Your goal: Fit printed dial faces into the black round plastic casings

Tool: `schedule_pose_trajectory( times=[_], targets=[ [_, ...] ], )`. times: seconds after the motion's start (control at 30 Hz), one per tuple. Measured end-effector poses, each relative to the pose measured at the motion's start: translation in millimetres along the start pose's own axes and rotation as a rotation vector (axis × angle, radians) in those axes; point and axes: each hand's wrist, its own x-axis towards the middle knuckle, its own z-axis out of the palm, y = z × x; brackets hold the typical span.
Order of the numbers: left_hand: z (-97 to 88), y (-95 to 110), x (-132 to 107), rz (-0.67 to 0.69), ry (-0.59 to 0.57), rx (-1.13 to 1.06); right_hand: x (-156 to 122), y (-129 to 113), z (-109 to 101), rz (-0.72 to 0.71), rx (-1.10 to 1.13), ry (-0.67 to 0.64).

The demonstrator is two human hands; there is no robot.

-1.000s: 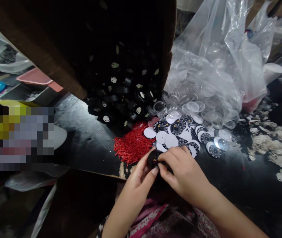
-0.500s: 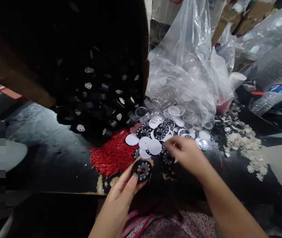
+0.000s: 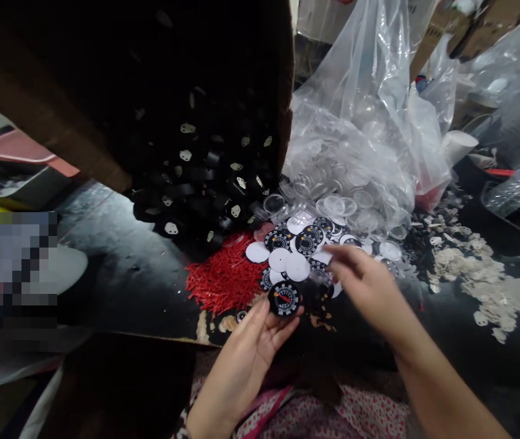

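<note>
My left hand holds a small round black dial gauge, face up, its thumb on the rim and its fingers underneath. White numbers ring the dial and a red pointer lies across it. To the right, my right hand hangs over the pile with curled fingertips. A faint, blurred, see-through smear shows at those fingertips, too unclear to name. Beneath and beside it lie printed black dial discs and plain white discs. Red pointers form a heap left of the discs.
A large box on its side spills black round housings at the back left. Clear round covers lie before a plastic bag. Pale flat pieces are heaped right, near a plastic bottle.
The whole view has shifted, so the bench appears farther right. My left hand has turned the dial gauge flatter and opened its lower fingers. My right hand has drawn slightly away from the discs.
</note>
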Motion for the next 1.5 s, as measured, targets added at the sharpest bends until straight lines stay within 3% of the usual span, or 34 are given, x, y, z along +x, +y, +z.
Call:
schedule_pose_trajectory(
  times=[0.1,0.23,0.4,0.6,0.73,0.87,1.03,1.27,1.4,1.5],
  targets=[
    [3.0,-1,0,0.012,-0.018,-0.001,-22,-28,29,-0.079,0.176,-0.190],
    [5.1,-3,0,0.107,0.025,0.055,-22,-30,50,-0.097,0.156,-0.177],
    [0.1,-9,6,0.171,0.022,0.168,-8,-19,46,-0.121,0.153,-0.235],
    [-4.5,-14,9,0.214,-0.117,0.353,-1,-31,51,0.016,-0.087,-0.125],
    [3.4,0,7,0.299,-0.155,0.447,3,-39,49,-0.059,-0.160,-0.053],
    [8.2,10,-7,0.383,-0.125,0.630,-5,-49,42,-0.083,-0.138,-0.095],
    [6.9,6,-32,0.462,-0.176,0.752,-26,-61,41,-0.219,-0.207,0.072],
    [9.2,12,-60,0.641,-0.150,1.041,-40,-74,44,-0.319,-0.067,0.149],
    [4.2,18,-73,0.560,-0.116,1.051,-47,-81,44,-0.322,-0.031,0.101],
    [-30.7,24,-85,0.434,-0.052,1.033,-65,-77,35,-0.308,0.036,-0.081]
  ],
)
